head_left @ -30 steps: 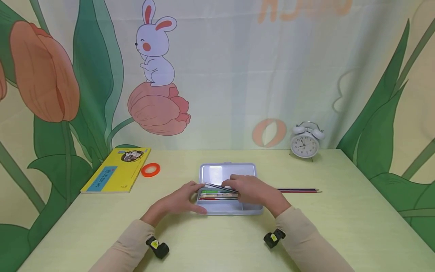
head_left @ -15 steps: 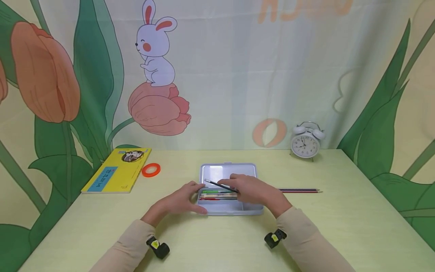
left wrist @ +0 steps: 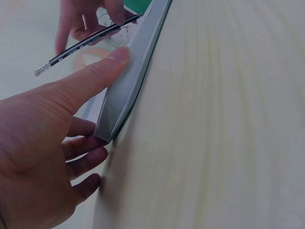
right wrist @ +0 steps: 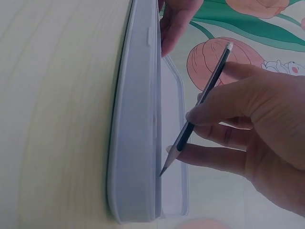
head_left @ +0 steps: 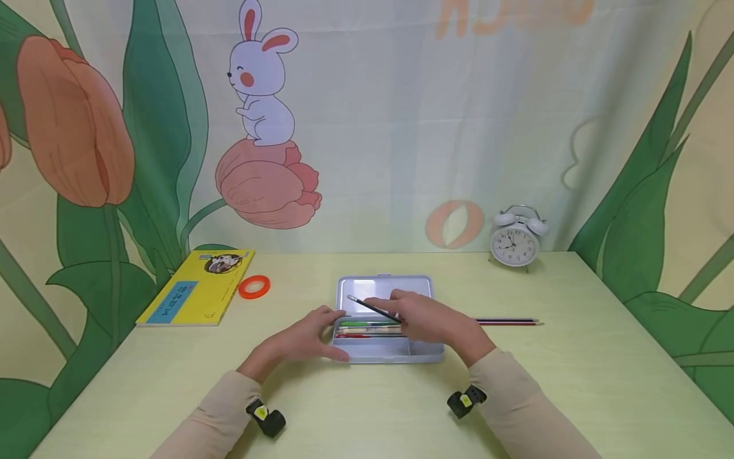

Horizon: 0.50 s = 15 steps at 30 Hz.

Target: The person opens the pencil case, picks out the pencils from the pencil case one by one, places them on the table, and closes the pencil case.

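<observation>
My right hand (head_left: 429, 320) pinches a dark striped pencil (head_left: 367, 305) over the pencil case (head_left: 373, 350); in the right wrist view the pencil (right wrist: 215, 76) slants, its sharpened tip at the case's rim and its eraser end up. The light-blue case lies open, lid to the back, holding green, pale and red pens or pencils (head_left: 367, 324) in its rear compartment. At the case's left end, my left hand (head_left: 302, 335) grips it, thumb at the front and fingers at the back; the left wrist view shows the thumb of this hand (left wrist: 43, 138) on the case's side.
A yellow book (head_left: 197, 290) and an orange tape roll (head_left: 254, 287) lie at the left. More striped pencils (head_left: 507, 321) lie right of the case, partly behind my right arm. A white alarm clock (head_left: 515, 242) stands at the back right, before a printed curtain (head_left: 367, 127).
My right hand has shifted slightly, and the pencil in it has tilted, its eraser end rising from near the case's left edge. My left hand stays in place on the case.
</observation>
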Tool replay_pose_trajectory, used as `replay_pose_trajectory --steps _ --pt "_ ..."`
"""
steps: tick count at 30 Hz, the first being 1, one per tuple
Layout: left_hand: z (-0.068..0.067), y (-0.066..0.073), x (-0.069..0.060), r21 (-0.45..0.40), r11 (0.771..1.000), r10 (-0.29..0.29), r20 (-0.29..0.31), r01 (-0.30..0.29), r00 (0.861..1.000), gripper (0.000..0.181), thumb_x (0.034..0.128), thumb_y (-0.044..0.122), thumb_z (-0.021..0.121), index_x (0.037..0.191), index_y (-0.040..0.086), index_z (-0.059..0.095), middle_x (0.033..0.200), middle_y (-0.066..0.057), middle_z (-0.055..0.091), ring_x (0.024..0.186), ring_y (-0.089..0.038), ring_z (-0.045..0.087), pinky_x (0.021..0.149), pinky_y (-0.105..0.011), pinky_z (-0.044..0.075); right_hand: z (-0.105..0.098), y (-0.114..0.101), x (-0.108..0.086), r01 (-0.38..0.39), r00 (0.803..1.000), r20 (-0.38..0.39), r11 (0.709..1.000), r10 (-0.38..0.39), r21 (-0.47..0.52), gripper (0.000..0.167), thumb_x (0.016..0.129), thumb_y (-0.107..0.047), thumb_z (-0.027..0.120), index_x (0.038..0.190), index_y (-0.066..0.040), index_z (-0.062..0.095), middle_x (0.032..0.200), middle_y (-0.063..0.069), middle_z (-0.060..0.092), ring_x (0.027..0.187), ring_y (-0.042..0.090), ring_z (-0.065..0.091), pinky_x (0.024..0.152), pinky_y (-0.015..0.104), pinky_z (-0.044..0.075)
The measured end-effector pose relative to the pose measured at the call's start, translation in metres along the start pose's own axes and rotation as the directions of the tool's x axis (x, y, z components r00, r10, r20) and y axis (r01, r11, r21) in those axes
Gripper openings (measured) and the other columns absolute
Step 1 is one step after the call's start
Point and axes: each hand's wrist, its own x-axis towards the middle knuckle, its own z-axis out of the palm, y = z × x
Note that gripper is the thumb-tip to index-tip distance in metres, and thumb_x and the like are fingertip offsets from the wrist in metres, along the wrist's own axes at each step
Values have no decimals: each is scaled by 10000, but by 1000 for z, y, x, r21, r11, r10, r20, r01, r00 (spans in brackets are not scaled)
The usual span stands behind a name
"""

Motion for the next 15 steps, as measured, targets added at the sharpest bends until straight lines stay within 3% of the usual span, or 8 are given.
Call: replay_pose_trajectory --steps 7,15 --pt "-1 1 0 -9 1000 3 3 -3 1000 967 765 457 858 1531 79 404 1292 -33 461 1238 -243 403 1117 -496 330 -4 -1 -3 -6 1000 6 1000 6 7 832 892 90 599 1534 -396 388 888 -21 507 734 140 490 666 267 460" --pt "0 2 -1 -15 1000 3 -3 -3 1000 960 768 432 863 1528 69 405 1311 -54 465 1247 -255 404 1114 -503 334 -7 0 -11 22 999 -39 999 -21 40 737 909 116 550 1512 -295 453 1036 43 538 755 135 483 667 258 453"
